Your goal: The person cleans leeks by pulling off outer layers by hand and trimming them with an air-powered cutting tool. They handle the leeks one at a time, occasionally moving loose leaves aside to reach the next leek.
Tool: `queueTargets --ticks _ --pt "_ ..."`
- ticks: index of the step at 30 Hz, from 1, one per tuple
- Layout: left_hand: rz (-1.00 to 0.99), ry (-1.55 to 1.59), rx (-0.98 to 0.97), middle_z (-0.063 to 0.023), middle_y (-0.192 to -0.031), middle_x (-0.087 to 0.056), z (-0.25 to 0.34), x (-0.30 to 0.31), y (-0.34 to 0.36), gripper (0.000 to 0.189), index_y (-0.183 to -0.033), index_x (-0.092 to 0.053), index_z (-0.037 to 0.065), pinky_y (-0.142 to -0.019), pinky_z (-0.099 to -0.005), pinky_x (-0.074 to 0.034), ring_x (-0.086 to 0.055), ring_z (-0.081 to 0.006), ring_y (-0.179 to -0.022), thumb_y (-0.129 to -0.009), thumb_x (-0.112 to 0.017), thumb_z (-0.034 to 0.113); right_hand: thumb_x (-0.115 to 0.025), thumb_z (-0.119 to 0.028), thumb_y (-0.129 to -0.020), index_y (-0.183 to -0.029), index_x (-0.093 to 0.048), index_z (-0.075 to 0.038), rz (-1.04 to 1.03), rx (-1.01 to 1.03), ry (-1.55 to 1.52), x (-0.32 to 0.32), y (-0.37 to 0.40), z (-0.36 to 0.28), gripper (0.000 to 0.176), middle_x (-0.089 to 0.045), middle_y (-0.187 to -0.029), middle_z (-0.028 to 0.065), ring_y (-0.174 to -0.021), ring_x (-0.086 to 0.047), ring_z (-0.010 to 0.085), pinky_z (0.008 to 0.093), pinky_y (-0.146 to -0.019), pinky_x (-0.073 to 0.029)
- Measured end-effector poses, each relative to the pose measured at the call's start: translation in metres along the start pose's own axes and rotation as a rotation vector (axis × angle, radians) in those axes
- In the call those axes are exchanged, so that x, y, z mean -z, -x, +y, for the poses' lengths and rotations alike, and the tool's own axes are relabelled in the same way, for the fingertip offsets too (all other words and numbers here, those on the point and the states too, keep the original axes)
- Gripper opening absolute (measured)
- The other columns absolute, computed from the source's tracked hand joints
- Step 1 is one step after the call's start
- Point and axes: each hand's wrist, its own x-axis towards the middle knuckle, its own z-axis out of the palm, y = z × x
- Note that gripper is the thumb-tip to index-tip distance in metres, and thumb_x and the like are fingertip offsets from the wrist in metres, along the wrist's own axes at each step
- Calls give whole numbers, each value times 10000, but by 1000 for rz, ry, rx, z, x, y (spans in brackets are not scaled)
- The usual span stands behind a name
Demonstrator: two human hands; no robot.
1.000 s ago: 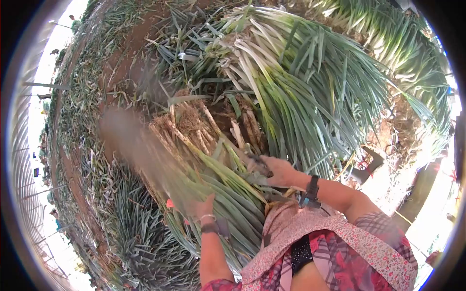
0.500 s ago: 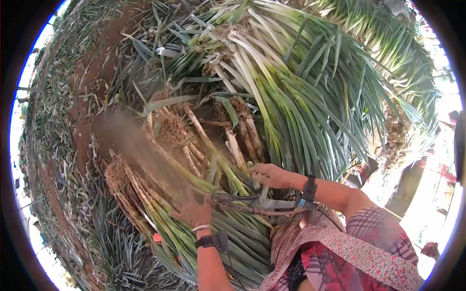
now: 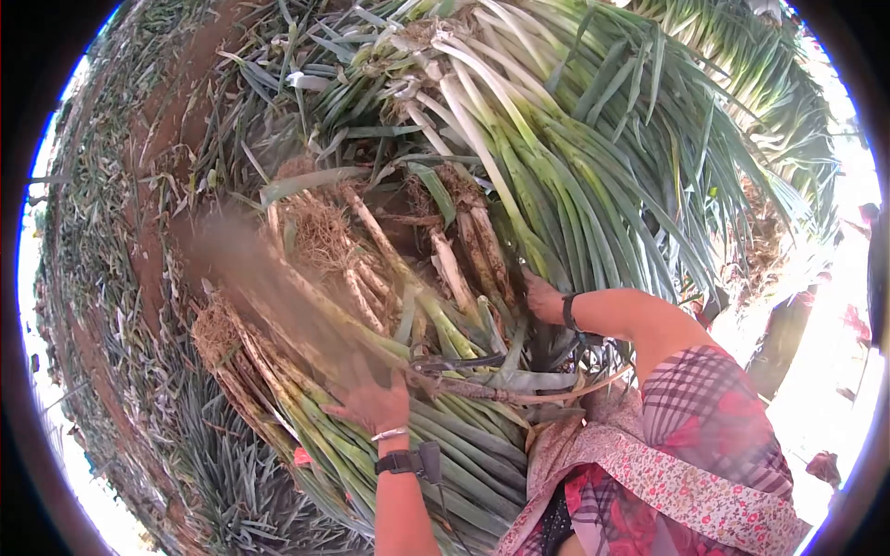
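Observation:
Long green onions with brown, soil-covered roots (image 3: 218, 335) lie in a loose bunch in front of me. My left hand (image 3: 371, 398) rests on their green stalks at the lower middle, its fingers partly blurred, so its grip is unclear. My right hand (image 3: 544, 298) is further right, beside the green leaves of the cleaned onions (image 3: 556, 176); its fingertips are hidden or too small to make out. Between the hands, dry peeled leaves and a stalk (image 3: 519, 394) lie across the bunch. A thin dark strap or cord runs near my right wrist.
Clean white-and-green onions are heaped at the top, with another row (image 3: 760, 102) at the upper right. Leaf scraps (image 3: 102, 241) cover the brown soil on the left. Patterned cloth (image 3: 686, 463) covers my lap at the lower right. A blurred smudge overlies the left middle.
My right hand has moved right and up, away from the stalks in the middle, towards the leaves of the cleaned onions. My left hand has stayed nearly where it was.

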Motion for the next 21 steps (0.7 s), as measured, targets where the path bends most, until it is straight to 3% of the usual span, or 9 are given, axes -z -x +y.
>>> queueTargets --ticks 1,3,5,8,15,17,18,20,21 --pt "7 -5 -2 -80 -1341 -446 0 -1 0 675 -1288 -488 171 -1020 -682 -136 -375 -394 -1228 -717 -695 465 -495 -291 -829 -1073 -684 -183 3 18 37 1 12 1 327 -623 -1178 22 -1254 -413 245 535 -1123 -119" --pt "12 -21 6 -79 -1343 -444 -2 -1 -2 678 -1291 -483 171 -1021 -681 -137 -369 -392 -1233 -713 -697 454 -496 -301 -831 -1128 -653 -195 112 -91 172 -28 -9 -16 352 -587 -1230 32 -1256 -409 246 541 -1123 -116" --pt "-42 52 -3 -117 -1380 -425 -3 1 -1 704 -1317 -468 146 -1045 -677 -69 -298 -462 -1291 -711 -679 437 -496 -321 -837 -1189 -614 -196 208 -196 240 -48 -14 -28 392 -554 -1273 52 -1250 -414 256 545 -1109 -135" --pt "53 20 -30 -77 -1362 -432 -8 -10 1 673 -1284 -492 171 -1025 -676 -126 -357 -398 -1246 -690 -704 406 -494 -351 -850 -1207 -593 -159 115 -129 37 -54 6 -18 418 -563 -1252 84 -1222 -443 280 537 -1065 -205" --pt "-8 -16 -2 -103 -1370 -433 -10 -12 0 703 -1296 -483 171 -1032 -676 -105 -352 -440 -1253 -691 -688 463 -490 -411 -877 -1244 -551 -84 -232 -252 -422 -71 140 -3 495 -580 -1208 147 -1168 -501 329 520 -978 -344" --pt "-9 -1 9 -108 -1373 -430 -10 -15 1 700 -1296 -483 169 -1032 -677 -102 -349 -439 -1256 -701 -673 487 -523 -290 -861 -1094 -661 -83 -346 -90 -530 -52 188 20 341 -646 -1084 154 -1087 -570 340 453 -918 -432" --pt "-6 -7 22 -112 -1376 -428 -11 -16 0 699 -1296 -484 167 -1032 -677 -100 -345 -438 -1260 -711 -657 510 -523 -290 -861 -1094 -661 -83 -350 -101 -526 -57 193 27 341 -646 -1084 154 -1087 -570 340 453 -918 -432" --pt "5 6 11 -114 -1377 -423 -12 -16 -1 699 -1294 -484 160 -1033 -676 -98 -351 -438 -1256 -728 -629 544 -509 -231 -845 -994 -700 -95 -262 -230 -563 -83 204 44 277 -680 -910 130 -854 -650 342 483 -781 -497" --pt "-6 20 13 -114 -1379 -420 -11 -13 -2 700 -1295 -482 158 -1035 -674 -95 -351 -440 -1255 -732 -624 549 -509 -164 -818 -919 -688 -60 -227 -108 -343 -100 211 55 230 -669 -826 146 -810 -660 315 425 -726 -518"
